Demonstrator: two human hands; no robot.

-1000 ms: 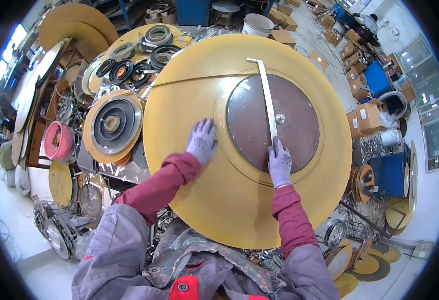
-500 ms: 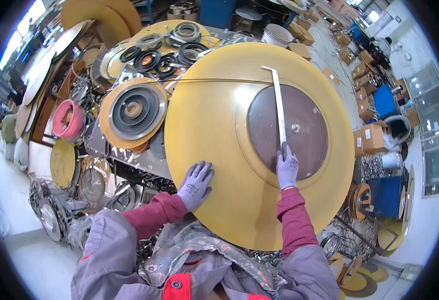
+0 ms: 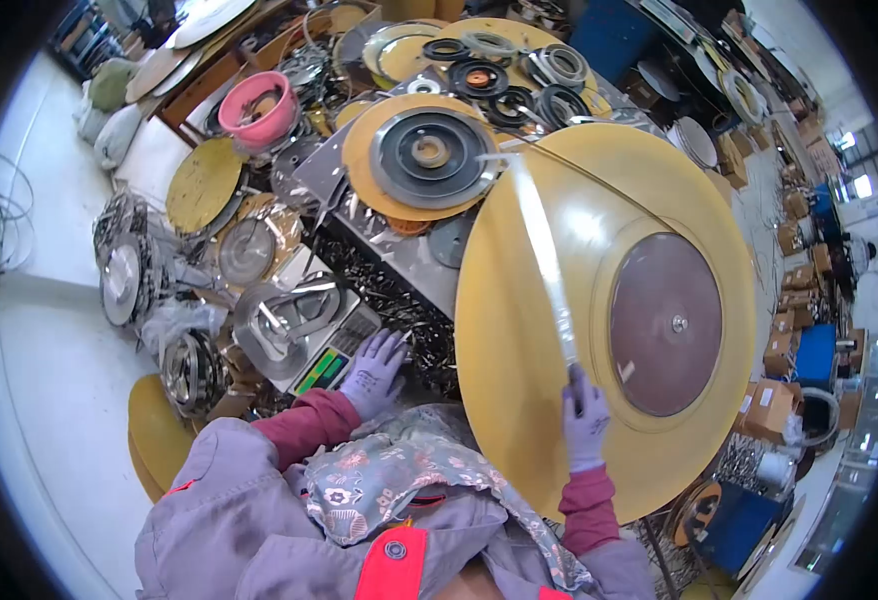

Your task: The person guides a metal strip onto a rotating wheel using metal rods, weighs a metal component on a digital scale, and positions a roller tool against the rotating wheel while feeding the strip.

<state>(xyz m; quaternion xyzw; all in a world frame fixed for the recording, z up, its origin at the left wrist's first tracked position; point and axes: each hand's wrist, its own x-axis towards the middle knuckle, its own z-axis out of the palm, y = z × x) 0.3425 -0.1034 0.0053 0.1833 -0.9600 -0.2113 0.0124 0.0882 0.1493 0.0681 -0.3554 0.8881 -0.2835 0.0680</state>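
My right hand (image 3: 586, 420), in a grey glove, is closed around the lower end of a long flat metal bar with a bent tip (image 3: 541, 245). The bar slants over the large yellow disc (image 3: 509, 330), whose middle carries a brown round plate (image 3: 665, 330). My left hand (image 3: 375, 376), also gloved, is off the disc with its fingers stretched out, beside a digital scale (image 3: 359, 328) with a lit green display. A flat ring-shaped part (image 3: 289, 318) lies on the scale. A thin strip (image 3: 599, 182) runs across the yellow disc towards the brown plate.
A dark grey reel on an orange disc (image 3: 359, 155) sits on the bench behind the scale. Several rings and a pink basin (image 3: 259, 112) are farther back. Shiny metal scraps (image 3: 399, 290) lie between bench and disc. Cardboard boxes (image 3: 767, 408) stand at right.
The view has swung left. My left hand has left the yellow disc and moved to beside the scale. My right hand still holds the bar, now left of the brown plate.
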